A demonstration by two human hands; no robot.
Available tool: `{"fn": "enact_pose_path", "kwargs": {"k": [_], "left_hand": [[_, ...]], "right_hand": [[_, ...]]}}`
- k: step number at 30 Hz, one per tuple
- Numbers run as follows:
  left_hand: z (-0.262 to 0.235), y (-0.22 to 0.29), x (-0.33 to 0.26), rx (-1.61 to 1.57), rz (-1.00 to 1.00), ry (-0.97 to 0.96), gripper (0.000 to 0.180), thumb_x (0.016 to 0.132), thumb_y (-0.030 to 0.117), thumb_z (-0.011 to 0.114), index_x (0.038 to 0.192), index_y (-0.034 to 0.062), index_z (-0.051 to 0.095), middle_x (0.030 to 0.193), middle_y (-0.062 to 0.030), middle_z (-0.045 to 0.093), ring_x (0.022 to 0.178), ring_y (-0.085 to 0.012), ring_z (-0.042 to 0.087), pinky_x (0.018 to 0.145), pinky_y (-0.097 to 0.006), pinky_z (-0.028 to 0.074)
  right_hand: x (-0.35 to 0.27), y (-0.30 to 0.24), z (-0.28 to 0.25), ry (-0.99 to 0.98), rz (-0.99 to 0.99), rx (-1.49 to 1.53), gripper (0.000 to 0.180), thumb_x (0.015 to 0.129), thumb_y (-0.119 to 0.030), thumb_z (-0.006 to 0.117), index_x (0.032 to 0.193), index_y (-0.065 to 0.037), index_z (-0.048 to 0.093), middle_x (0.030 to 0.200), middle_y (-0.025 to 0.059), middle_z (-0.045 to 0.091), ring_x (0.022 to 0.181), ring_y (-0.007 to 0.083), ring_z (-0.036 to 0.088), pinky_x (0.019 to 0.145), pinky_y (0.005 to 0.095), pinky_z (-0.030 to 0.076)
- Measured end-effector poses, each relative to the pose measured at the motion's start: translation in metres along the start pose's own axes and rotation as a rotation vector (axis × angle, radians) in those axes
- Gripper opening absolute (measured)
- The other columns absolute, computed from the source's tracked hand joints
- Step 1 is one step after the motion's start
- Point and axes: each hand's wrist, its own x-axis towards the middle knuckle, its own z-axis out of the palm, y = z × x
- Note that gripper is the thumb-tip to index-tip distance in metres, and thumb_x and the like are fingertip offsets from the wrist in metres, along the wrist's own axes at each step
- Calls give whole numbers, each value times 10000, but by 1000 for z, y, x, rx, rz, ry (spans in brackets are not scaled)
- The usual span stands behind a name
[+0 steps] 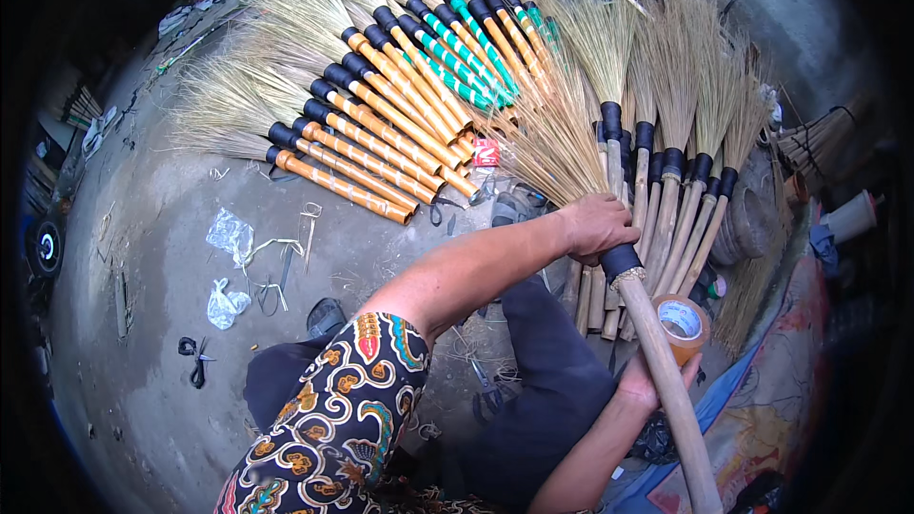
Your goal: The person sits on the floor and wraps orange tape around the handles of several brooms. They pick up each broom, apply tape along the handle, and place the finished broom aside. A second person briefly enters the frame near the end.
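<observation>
Brown tape roll (682,322) beside broom (609,257)

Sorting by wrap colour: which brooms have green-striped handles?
The few brooms at the top right end of the left pile; the other brooms there have orange-striped handles.

Broom (609,257) in hand: stick showing as pale, matt bamboo, smooth; head of dry, wiry straw; collar wrapped in dark, slightly glossy tape. Tape roll (682,322) looking glossy brown plastic. Floor (162,257) appearing as rough grey concrete. Sleeve (333,419) showing soft printed cloth.
</observation>
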Motion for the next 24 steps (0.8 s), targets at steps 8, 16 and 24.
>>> {"fn": "enact_pose_path", "kwargs": {"k": [8,16,24], "left_hand": [[-202,44,-2,527,-267,97,286,850,184,759,1091,59,668,1007,-144,728,996,-303,732,888,-425,565],[-303,38,-203,574,-909,-374,409,708,169,797,1097,97,695,926,-158,760,893,-369,774,796,-498,622],[-180,71,-408,93,-1397,-668,648,758,392,870,1285,73,671,1172,-224,773,1100,-409,760,965,-503,612]], "right_hand": [[-15,19,20,-11,114,-349,563,1133,-411,559,1521,-3,541,1518,141,592,1406,273,569,1197,455,421],[-80,37,40,-528,256,-547,436,1131,-304,607,1375,55,639,1293,101,692,1200,169,638,1100,340,454],[-145,78,34,-861,467,-901,259,1156,-230,553,1222,-6,666,1094,18,711,967,62,627,902,265,498]]}}
